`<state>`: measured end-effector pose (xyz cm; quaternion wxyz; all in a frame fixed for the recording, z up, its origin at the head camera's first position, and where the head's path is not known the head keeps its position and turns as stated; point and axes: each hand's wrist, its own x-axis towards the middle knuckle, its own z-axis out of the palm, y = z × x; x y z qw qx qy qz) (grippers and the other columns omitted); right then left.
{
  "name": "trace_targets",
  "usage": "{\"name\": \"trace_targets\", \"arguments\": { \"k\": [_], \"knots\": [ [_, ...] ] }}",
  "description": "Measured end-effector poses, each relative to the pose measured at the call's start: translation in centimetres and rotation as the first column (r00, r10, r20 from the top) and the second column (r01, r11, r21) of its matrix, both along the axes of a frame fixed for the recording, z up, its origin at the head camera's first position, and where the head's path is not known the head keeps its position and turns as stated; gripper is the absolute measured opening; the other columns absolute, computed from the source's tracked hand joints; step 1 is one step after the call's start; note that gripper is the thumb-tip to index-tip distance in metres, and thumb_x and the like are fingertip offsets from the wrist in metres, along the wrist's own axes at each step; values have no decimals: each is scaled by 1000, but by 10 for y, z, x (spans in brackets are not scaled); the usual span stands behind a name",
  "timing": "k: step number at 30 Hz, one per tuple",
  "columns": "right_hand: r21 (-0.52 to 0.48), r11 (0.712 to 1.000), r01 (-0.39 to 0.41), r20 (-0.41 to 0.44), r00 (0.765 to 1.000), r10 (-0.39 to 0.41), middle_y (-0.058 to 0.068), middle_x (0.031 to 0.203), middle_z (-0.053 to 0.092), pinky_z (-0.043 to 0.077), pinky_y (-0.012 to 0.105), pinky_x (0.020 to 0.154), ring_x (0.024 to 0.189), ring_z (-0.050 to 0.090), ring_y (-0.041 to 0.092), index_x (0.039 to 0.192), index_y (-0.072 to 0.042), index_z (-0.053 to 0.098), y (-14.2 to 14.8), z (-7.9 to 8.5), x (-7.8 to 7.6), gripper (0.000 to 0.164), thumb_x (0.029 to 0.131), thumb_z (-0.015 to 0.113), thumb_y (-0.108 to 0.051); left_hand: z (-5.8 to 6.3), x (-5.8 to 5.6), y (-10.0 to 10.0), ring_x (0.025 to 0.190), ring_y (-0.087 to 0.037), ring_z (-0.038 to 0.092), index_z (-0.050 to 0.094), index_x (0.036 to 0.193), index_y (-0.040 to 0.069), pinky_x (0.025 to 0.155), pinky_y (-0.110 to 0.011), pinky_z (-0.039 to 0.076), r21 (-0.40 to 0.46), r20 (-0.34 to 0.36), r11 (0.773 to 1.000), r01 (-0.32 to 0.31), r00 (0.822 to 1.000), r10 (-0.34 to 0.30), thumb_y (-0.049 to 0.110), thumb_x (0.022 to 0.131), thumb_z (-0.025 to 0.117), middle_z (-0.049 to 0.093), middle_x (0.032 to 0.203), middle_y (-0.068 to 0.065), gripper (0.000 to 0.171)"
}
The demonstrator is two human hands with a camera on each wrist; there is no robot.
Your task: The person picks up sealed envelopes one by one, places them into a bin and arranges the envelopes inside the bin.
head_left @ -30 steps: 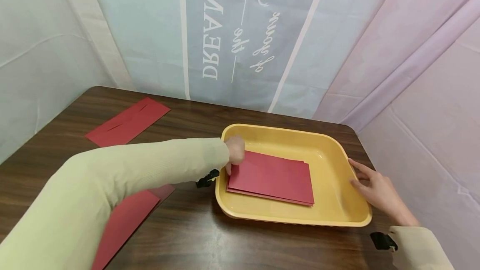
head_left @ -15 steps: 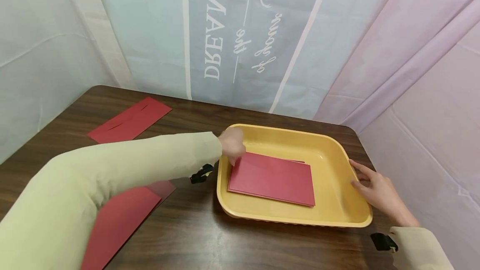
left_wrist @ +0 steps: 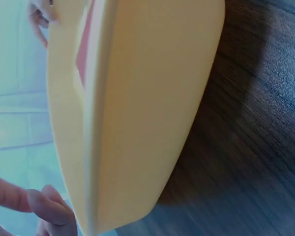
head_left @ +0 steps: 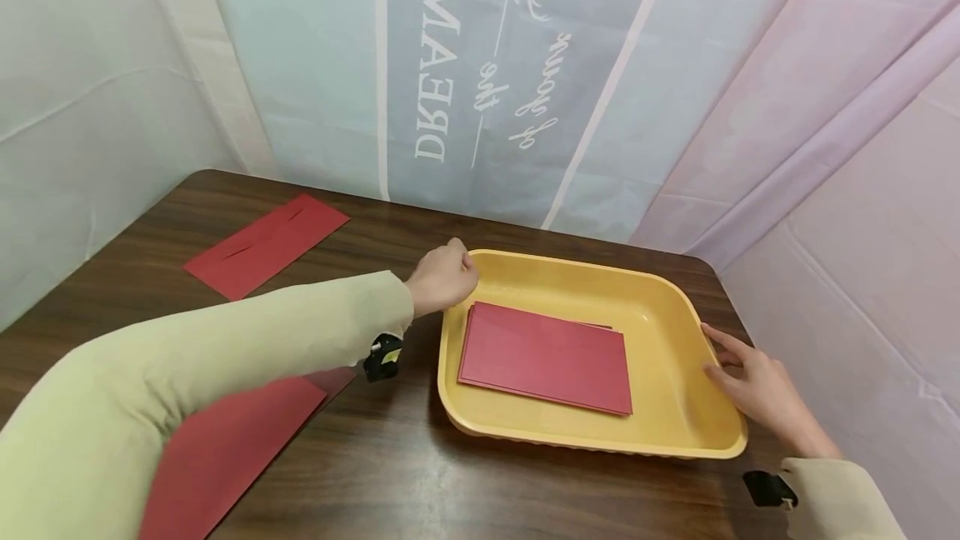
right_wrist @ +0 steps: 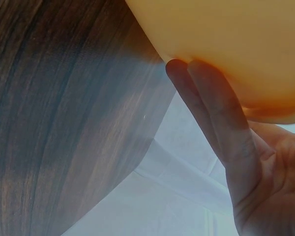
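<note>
A yellow plastic tray [head_left: 675,382] sits on the table, with a stack of red paper sheets [head_left: 547,359] lying flat toward its left side. My left hand [head_left: 444,273] hovers by the tray's far left corner, its fingers loosely curled. Nothing shows between the thumb and fingers of that hand [left_wrist: 46,211] in the left wrist view. At the tray's right end my right hand [head_left: 761,386] grips the rim, thumb over the inside. From the right wrist view, the fingers of this hand [right_wrist: 226,123] press against the outer wall.
A red paper piece [head_left: 270,244] with two slits lies at the table's far left. Larger red sheets [head_left: 232,448] are on the left, partly hidden under my left sleeve. Fabric hangings [head_left: 322,65] rise behind the wooden table [head_left: 375,473].
My left hand has left the red stack and moved up and left to the tray's far left corner. My right hand has stayed on the rim.
</note>
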<state>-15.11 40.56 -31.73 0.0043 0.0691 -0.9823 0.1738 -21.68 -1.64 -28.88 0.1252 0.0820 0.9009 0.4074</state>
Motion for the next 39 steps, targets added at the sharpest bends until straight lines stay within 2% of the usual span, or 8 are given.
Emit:
{"name": "trace_targets", "arguments": {
  "k": [7,15,20,23,26,28,31,39],
  "knots": [
    [-17,1000,-14,-26,1000,14,22,94,71,46,21,56,67,62,3,139,2,45,1,-3,0,55,90,65,-11,5,-1,-26,55,-20,51,48,106,6,59,-35,49,36,24,998,-45,999,45,22,100,33,53,68,-6,22],
    [-5,1000,-14,-20,1000,14,24,95,71,46,22,56,66,64,6,140,2,44,1,-1,-2,55,91,64,-13,5,-2,-69,51,-16,54,52,100,5,57,-35,52,-112,60,989,96,994,-90,16,93,44,57,72,-10,15],
    [12,1000,-8,-22,1000,9,22,94,71,45,22,56,67,64,9,140,2,45,2,-3,-2,55,90,65,-12,2,6,-91,53,-14,54,52,102,3,54,-32,51,-173,73,972,160,986,-149,12,92,50,56,72,-8,13],
    [16,1000,-7,-20,1000,7,22,94,71,45,22,57,67,64,10,140,2,45,3,-4,-2,55,90,65,-13,1,14,-102,55,-17,55,52,103,1,53,-31,51,-241,78,948,209,977,-196,12,92,54,57,80,-10,15],
    [8,1000,-8,-12,1000,8,23,95,71,45,22,57,68,63,9,140,2,44,3,-4,0,56,91,64,-14,1,26,-110,82,-30,64,50,117,-7,71,-40,54,-386,79,887,255,967,-243,15,92,55,58,107,-24,34],
    [5,1000,-7,-13,1000,7,23,96,71,45,22,57,67,62,4,139,3,44,3,-4,0,55,90,64,-14,-1,34,-115,102,-41,61,43,129,-15,81,-47,53,-494,81,828,266,962,-261,19,93,56,48,125,-35,51],
    [-3,1000,-5,-15,1000,5,24,97,71,46,21,57,66,59,-3,140,2,44,3,-4,1,56,90,64,-13,-5,47,-119,117,-50,50,32,136,-21,90,-55,48,-628,87,734,260,960,-265,23,93,56,37,135,-42,66],
    [-15,1000,-2,-4,1000,2,26,99,70,46,21,57,66,62,0,141,1,44,0,-3,0,56,91,64,-14,-20,78,-122,86,-41,67,68,99,-14,66,-47,57,-775,100,578,255,953,-287,36,94,56,56,111,-40,51]
  ]
}}
